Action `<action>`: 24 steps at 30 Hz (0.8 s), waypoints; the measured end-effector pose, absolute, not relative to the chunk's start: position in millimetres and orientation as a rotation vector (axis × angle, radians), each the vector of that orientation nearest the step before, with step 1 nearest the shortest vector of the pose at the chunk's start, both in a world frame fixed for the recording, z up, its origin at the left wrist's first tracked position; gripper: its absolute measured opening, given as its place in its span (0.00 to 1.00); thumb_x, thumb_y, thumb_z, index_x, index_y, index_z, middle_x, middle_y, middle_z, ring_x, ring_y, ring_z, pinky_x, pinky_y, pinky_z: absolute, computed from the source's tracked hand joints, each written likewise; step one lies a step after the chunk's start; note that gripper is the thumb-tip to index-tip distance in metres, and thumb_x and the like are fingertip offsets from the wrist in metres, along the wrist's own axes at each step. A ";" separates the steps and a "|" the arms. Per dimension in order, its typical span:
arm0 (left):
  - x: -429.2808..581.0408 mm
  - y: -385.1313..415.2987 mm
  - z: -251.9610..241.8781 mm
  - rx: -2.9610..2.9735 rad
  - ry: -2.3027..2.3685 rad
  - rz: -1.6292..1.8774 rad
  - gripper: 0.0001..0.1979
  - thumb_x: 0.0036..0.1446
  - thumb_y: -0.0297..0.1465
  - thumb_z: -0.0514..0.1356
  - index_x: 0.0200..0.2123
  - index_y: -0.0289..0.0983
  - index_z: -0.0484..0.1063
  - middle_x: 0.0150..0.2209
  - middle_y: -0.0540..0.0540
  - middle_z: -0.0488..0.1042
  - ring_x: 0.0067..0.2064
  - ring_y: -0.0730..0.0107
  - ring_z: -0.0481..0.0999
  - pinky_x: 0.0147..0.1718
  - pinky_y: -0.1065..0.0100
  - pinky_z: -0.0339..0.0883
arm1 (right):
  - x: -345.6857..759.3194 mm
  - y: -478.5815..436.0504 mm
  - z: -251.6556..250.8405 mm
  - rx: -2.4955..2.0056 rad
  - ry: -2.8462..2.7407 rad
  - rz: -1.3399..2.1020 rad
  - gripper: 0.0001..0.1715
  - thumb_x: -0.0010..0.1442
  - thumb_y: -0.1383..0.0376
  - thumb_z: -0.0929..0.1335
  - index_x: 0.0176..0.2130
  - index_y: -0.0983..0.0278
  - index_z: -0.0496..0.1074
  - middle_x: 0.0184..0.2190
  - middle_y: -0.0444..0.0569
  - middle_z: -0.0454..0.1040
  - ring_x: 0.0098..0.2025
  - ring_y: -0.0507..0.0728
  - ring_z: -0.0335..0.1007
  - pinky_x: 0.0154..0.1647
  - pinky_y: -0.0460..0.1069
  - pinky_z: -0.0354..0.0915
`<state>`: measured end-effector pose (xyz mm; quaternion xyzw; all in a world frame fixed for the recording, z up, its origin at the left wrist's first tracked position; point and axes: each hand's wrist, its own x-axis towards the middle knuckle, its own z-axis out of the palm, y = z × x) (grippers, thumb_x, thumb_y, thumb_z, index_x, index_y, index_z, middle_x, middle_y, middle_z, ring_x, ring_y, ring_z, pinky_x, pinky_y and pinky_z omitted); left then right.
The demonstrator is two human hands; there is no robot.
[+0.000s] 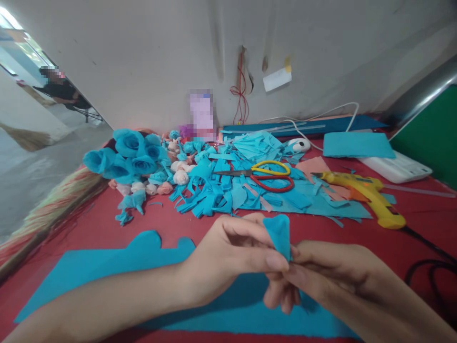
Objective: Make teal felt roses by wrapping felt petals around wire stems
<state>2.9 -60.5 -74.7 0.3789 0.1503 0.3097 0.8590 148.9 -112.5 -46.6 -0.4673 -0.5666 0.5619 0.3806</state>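
Note:
My left hand [232, 259] and my right hand [317, 276] meet in the lower middle, both pinched on a small blue foam petal [279, 234] that stands upright between the fingertips. Beneath my forearms lies a large blue foam sheet [117, 271] with a scalloped cut edge. Behind my hands is a heap of blue foam cuttings [228, 186]. Scissors with yellow and red handles [266, 175] lie on the heap. A yellow glue gun [367, 196] rests to the right, nozzle pointing left. Finished blue foam roses [130, 155] sit at the left.
The red table [403, 243] carries small pink and white roses [167, 183], a folded blue sheet [357, 144], a white mouse [299, 144], a white keyboard [396, 166] and black cable [428, 267]. A broom [46, 209] lies off the left edge. A person sits far back left.

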 end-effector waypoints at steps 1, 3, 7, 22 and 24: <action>2.9 -60.6 -74.8 0.801 0.310 0.649 0.10 0.44 0.33 0.68 0.24 0.31 0.74 0.20 0.52 0.69 0.19 0.79 0.72 0.22 0.75 0.68 | 148.8 -112.7 -46.7 -1.199 -1.445 1.437 0.13 0.56 0.65 0.64 0.23 0.59 0.74 0.22 0.40 0.77 0.23 0.49 0.71 0.26 0.38 0.67; 2.9 -60.2 -75.1 0.812 0.300 0.644 0.10 0.44 0.33 0.68 0.24 0.31 0.74 0.19 0.52 0.69 0.19 0.78 0.72 0.22 0.75 0.69 | 148.0 -113.0 -47.1 -1.214 -1.427 1.429 0.13 0.56 0.65 0.64 0.23 0.59 0.74 0.21 0.39 0.77 0.23 0.49 0.71 0.26 0.39 0.67; 3.2 -58.2 -75.6 0.808 0.273 0.653 0.08 0.44 0.31 0.68 0.24 0.31 0.75 0.20 0.52 0.69 0.19 0.77 0.73 0.21 0.74 0.70 | 144.7 -113.1 -48.0 -1.230 -1.364 1.420 0.13 0.55 0.64 0.65 0.22 0.59 0.74 0.20 0.38 0.76 0.22 0.47 0.70 0.26 0.37 0.67; -1.7 -55.5 -71.3 1.010 0.424 0.763 0.04 0.42 0.30 0.68 0.23 0.36 0.78 0.23 0.50 0.68 0.27 0.76 0.70 0.27 0.73 0.66 | 147.4 -110.0 -46.4 -1.329 -1.370 1.354 0.10 0.52 0.67 0.67 0.22 0.59 0.75 0.21 0.39 0.78 0.25 0.50 0.74 0.29 0.38 0.70; -2.2 -55.5 -69.2 1.059 0.453 0.783 0.04 0.41 0.28 0.69 0.24 0.37 0.79 0.26 0.50 0.68 0.29 0.77 0.70 0.28 0.74 0.67 | 145.2 -111.2 -46.7 -1.360 -1.297 1.334 0.10 0.50 0.66 0.67 0.20 0.58 0.74 0.19 0.38 0.76 0.24 0.49 0.73 0.27 0.37 0.68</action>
